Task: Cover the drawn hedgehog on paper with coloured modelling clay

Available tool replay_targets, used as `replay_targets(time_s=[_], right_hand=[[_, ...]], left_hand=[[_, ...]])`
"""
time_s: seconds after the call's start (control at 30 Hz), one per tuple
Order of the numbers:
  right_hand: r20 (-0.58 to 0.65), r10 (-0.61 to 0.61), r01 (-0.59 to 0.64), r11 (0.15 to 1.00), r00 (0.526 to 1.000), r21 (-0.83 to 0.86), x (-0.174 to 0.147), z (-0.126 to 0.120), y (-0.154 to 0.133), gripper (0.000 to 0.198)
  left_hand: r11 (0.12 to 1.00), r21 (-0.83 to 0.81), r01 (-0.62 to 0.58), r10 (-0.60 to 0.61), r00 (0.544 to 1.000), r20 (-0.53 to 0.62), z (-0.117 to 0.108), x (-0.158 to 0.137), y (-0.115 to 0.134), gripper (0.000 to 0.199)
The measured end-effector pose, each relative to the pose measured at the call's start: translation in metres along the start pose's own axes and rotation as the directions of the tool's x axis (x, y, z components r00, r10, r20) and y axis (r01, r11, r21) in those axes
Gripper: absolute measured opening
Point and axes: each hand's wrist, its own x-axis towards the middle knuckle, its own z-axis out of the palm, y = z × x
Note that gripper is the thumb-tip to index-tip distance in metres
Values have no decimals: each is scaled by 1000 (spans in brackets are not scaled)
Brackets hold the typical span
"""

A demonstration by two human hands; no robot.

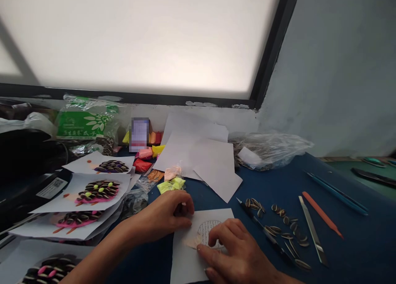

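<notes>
Our left hand [176, 212] hovers at the top left corner of a small white sheet [182, 265], its fingers curled and its thumb standing apart from them; we see nothing held in the gap. Whether that thumb touches the paper we cannot tell.

Our right hand [236, 253] lies over the same sheet, fingers bent and parted rather than pinched together. One fingertip meets the lower edge of a peach-coloured patch [191, 241] (thin and pale, its left side fading into the white), while another finger curls over the round outline [206, 230], filled with small pen marks, just to the right of the patch. Part of the outline is hidden beneath our knuckles.

The sheet rests on the blue tabletop [262, 185] in front of us. To its right lie a dark pencil [260, 224] and loose striped seeds [286, 220], with a metal blade [312, 230] and an orange tool [322, 214] beyond. Near the left wrist, a yellow packet [168, 186] sits behind the hand.
</notes>
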Motion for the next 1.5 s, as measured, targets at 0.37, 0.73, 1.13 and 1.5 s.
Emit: replay_targets(time_s=[0.37,0.73,1.13,1.5], right_hand=[[84,-17,21,999,996,-47,-1,-1,-2,29],[99,-21,22,1000,995,-5,0,3,-1,26],[119,9,-9,1000,993,0,0,-3,-1,28],[168,-23,35,997,986,-67,4,0,-2,20]], left_hand=[[999,-44,-23,24,999,24,0,1,-5,11],[999,-37,-26,27,999,23,0,0,-7,12],[999,-47,-24,25,999,30,-1,1,-3,12],[999,-49,-13,14,999,32,-1,1,-2,13]])
